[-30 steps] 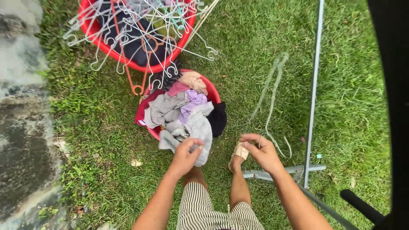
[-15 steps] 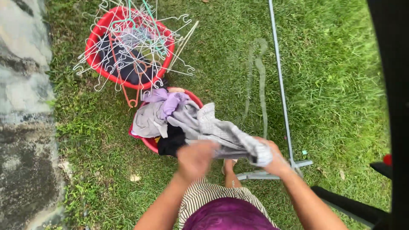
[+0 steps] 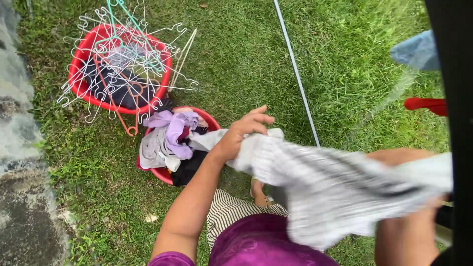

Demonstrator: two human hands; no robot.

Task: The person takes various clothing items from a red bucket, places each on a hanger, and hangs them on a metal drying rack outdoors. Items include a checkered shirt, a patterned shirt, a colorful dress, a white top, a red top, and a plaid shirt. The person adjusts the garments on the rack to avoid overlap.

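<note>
Now the left hand (image 3: 242, 132) grips a grey shirt (image 3: 325, 189) at centre right; the right hand, mostly hidden beneath it, can't be judged. More clothes fill the red basket (image 3: 165, 173) at centre left.

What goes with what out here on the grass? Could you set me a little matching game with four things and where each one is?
Things:
1. grey striped cloth
2. white hangers
3. lilac garment
4. thin metal pole

Places:
a. lying straight across the grass
b. heaped over the far red basin
c. stretched between the left hand and the right hand
d. on top of the pile in the near red basin

Pairs: 1-c, 2-b, 3-d, 4-a
</note>
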